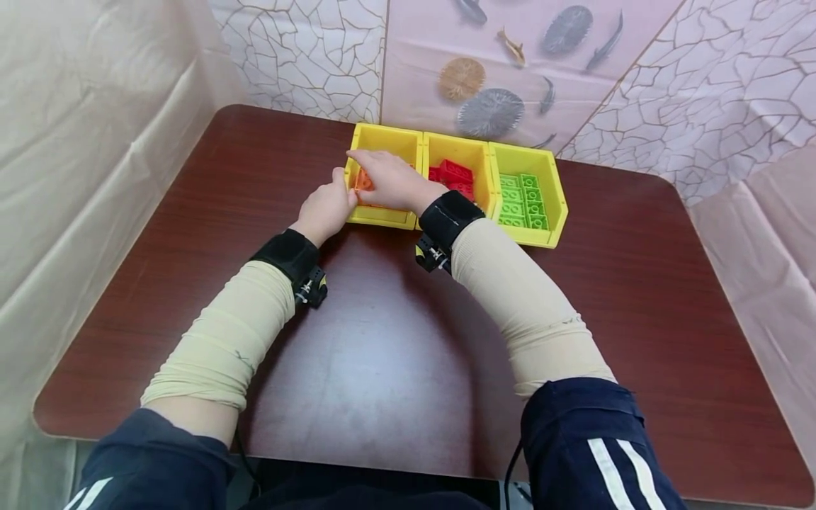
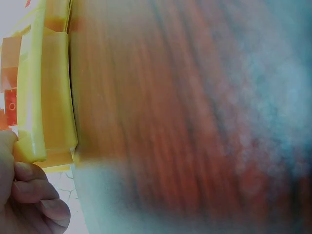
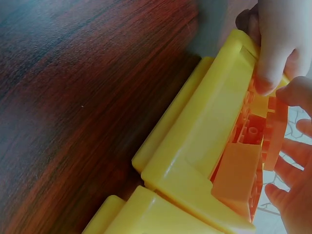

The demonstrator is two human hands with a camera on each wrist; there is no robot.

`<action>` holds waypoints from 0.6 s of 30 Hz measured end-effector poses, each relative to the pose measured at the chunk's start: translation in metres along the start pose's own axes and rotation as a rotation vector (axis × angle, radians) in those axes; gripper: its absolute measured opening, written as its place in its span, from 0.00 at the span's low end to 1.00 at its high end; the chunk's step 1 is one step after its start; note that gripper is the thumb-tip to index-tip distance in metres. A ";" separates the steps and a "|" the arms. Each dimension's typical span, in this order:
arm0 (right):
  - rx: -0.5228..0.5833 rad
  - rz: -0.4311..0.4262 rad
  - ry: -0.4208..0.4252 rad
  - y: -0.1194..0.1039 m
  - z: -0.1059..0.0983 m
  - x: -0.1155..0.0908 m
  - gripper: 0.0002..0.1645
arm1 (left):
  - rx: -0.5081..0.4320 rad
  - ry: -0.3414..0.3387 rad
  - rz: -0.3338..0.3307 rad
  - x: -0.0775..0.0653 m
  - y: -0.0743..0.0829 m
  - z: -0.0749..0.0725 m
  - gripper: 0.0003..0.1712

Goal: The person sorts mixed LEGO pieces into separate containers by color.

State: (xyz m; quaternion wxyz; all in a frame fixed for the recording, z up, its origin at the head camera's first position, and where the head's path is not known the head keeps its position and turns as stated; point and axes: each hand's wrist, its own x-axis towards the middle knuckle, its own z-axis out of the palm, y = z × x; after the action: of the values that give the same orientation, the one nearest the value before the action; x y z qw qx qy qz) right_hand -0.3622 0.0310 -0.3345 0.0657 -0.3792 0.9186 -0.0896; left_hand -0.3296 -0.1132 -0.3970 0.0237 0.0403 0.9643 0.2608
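Three joined yellow bins stand at the back of the table, and my left hand (image 1: 324, 207) grips the front left corner of the left bin (image 1: 385, 216). In the right wrist view, that hand's thumb lies over the rim, with fingers outside the wall. Over the same bin, my right hand (image 1: 397, 180) holds an orange brick (image 3: 277, 131) between thumb and fingers. The brick stands on edge above others in the bin, among them a larger orange brick (image 3: 237, 168). My right palm hides part of the bin in the head view.
Red bricks (image 1: 455, 173) lie in the middle bin (image 1: 457, 142), and green bricks (image 1: 524, 200) in the right bin (image 1: 556, 188). A patterned cloth backdrop (image 1: 299, 57) rises right behind the brown table (image 1: 637, 304).
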 end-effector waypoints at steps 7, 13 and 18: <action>0.042 0.009 -0.013 0.001 0.006 0.002 0.41 | 0.014 -0.002 0.025 -0.001 0.000 0.001 0.26; 0.060 0.019 -0.035 0.003 0.013 0.000 0.40 | 0.015 -0.035 0.054 -0.001 -0.002 0.001 0.29; 0.032 0.031 -0.003 0.001 0.013 -0.006 0.40 | 0.027 -0.092 0.023 0.001 -0.013 -0.005 0.36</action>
State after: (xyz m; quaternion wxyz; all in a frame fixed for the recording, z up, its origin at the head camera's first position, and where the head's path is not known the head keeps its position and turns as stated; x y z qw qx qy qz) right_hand -0.3562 0.0346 -0.3473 0.0742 -0.3638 0.9228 -0.1027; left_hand -0.3318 -0.1264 -0.3993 0.0644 0.0636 0.9651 0.2457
